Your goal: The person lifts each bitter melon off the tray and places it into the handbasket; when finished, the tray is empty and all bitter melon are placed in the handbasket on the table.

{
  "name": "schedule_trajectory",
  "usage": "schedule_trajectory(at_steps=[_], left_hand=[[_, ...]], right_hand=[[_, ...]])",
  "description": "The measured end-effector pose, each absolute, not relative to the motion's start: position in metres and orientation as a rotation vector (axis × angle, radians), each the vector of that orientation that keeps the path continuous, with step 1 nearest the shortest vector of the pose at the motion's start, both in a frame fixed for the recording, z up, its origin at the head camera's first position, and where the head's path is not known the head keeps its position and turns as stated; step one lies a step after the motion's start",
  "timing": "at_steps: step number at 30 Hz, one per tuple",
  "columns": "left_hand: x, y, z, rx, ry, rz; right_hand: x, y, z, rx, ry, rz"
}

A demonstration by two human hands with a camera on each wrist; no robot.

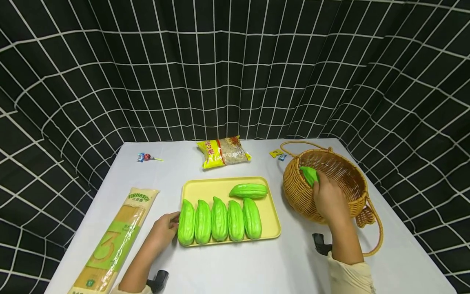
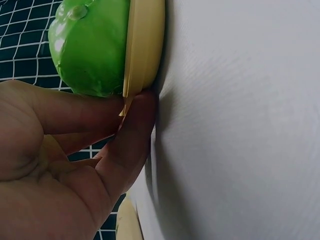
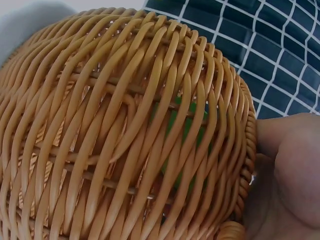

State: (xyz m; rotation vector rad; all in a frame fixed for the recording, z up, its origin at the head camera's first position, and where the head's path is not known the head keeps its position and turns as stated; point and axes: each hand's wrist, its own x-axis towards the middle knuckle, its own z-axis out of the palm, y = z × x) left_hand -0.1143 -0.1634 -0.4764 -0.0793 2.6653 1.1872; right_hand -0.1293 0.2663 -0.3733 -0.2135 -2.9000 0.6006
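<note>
1. Black grid-patterned curtains ring the white table [image 1: 235, 261] I'm watching.
2. My right hand [image 1: 328, 200], at 3 o'clock, curls round a green gourd [image 1: 309, 175] at the rim of the wicker basket [image 1: 341, 175], apparently so it clears the weave.
3. My left hand [image 1: 165, 228], at 9 o'clock, has relaxed fingers [image 2: 135, 130] pressed to the yellow tray [image 1: 224, 188] edge, likely steadying it.
4. Six gourds [image 1: 220, 218] lie on the tray.
5. A pasta packet [image 1: 121, 237] reads "3"; its brand is too blurred to trust.
</note>
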Motion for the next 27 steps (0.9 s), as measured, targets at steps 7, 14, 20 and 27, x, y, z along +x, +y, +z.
schedule_trajectory(at_steps=[7,14,20,27], left_hand=[[-0.114,-0.163,-0.477,-0.075,2.683,1.189],[-0.115,-0.163,-0.476,-0.081,2.676,1.181],[-0.115,-0.162,-0.477,-0.079,2.679,1.175],[-0.113,-0.161,-0.477,-0.096,2.684,1.180]], right_hand=[[-0.131,0.268,-0.371,-0.206,-2.981,0.543],[-0.132,0.268,-0.372,-0.209,-2.994,0.560],[-0.123,0.259,-0.376,-0.143,-2.788,0.607],[-0.102,0.197,-0.386,0.159,-2.597,0.637]])
